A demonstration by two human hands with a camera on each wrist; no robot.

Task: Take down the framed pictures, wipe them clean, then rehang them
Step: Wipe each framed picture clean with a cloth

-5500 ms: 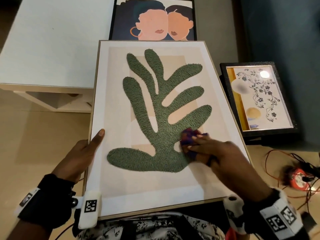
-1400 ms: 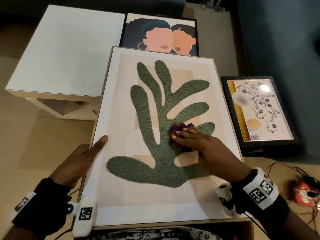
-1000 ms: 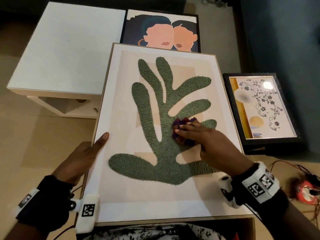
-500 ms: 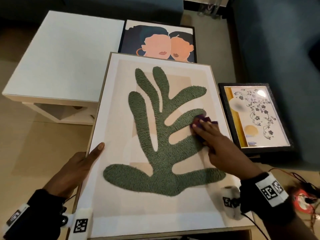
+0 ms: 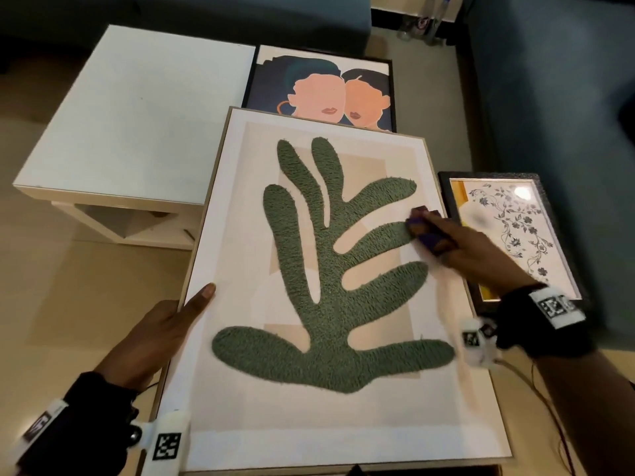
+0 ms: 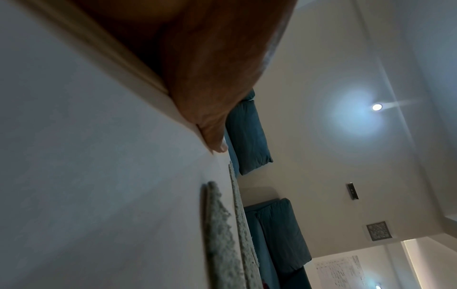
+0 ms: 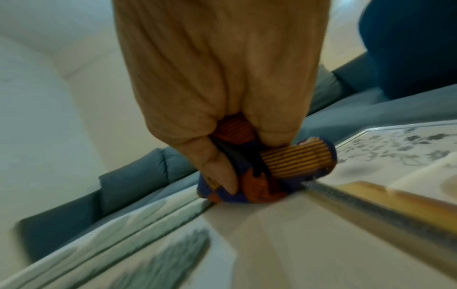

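A large framed picture (image 5: 237, 389) with a green tufted leaf shape lies flat in front of me. My right hand (image 5: 457, 245) grips a bunched purple and orange cloth (image 5: 424, 231) and presses it on the picture near its right edge. In the right wrist view the fingers curl round the cloth (image 7: 269, 166) on the picture's surface (image 7: 259, 244). My left hand (image 5: 161, 334) rests on the left frame edge, thumb straight on the white border. The left wrist view shows that thumb (image 6: 210, 101) lying along the frame.
A black-framed portrait of two faces (image 5: 323, 91) lies beyond the big picture. A small black-framed floral picture (image 5: 508, 231) sits to the right. A white low table (image 5: 130, 125) stands at the left. Dark blue sofas line the back and right.
My right hand has slid the cloth from the leaf's middle up and right to the picture's right edge. The left hand has stayed on the left frame edge.
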